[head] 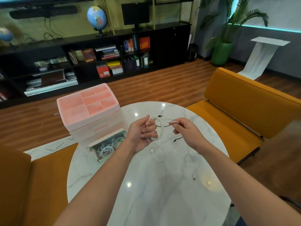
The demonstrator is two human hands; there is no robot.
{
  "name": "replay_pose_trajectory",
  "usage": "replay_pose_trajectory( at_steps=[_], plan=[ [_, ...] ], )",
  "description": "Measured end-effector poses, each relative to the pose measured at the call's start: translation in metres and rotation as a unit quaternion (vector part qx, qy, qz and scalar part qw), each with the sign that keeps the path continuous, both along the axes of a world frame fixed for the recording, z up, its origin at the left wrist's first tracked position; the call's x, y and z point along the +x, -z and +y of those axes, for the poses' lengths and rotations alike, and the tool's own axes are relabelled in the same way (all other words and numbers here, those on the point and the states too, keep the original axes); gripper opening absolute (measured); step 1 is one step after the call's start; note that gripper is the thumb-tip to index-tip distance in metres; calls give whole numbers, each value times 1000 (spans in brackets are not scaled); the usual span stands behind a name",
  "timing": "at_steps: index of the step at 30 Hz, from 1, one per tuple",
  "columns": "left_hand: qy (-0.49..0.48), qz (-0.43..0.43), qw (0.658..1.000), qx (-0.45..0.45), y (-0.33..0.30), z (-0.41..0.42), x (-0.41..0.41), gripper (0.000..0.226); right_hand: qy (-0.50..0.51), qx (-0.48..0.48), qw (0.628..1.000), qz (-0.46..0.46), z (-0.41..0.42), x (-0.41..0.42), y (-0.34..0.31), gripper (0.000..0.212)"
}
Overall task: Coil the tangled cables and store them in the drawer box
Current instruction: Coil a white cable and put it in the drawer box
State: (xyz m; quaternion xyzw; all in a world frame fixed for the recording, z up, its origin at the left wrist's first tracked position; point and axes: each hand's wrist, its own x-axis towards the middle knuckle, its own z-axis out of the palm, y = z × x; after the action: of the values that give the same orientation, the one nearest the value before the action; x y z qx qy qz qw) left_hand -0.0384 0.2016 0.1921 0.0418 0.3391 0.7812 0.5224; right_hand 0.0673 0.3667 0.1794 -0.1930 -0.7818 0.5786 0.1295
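Cable work was mid-coil over the marble table (146, 185). Left hand (143, 136) was palm-up w/ fingers curled through a white cable (160, 128) loop, which hung upright from the fingers toward the tabletop. Right hand (187, 132) pinched the same cable's free run just right of the loop, thumb & forefinger clamped on it; the slack trailed down past the wrist to a plug near the table's front right. Next wrap prob. turned on that: the free run lay rightward of the loop, so the right hand was the nearer feeder. A black cable (177, 139) lay on the table between the hands. Drawer box (91, 115) sat left, its open drawer (93, 146) already holding white coils.
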Motion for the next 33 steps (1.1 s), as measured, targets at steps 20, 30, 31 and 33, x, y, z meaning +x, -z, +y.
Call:
replay_pose_trajectory(
  at_steps=[20, 30, 31, 33],
  plan=[
    [2, 82, 996, -39, -1, 6, 1, 40, 72, -161, 984, 5, -22, 3, 19, 15],
    [9, 201, 971, -133, 3, 16, 5, 41, 23, -431, 901, 44, -16, 1, 7, 27],
    [5, 203, 970, -137, 4, 17, 5, 41, 5, -430, 902, 33, -16, 1, 7, 28],
    [-3, 208, 967, -149, 7, 20, 5, 41, -12, -420, 907, 12, -16, 1, 10, 28]
  ],
)
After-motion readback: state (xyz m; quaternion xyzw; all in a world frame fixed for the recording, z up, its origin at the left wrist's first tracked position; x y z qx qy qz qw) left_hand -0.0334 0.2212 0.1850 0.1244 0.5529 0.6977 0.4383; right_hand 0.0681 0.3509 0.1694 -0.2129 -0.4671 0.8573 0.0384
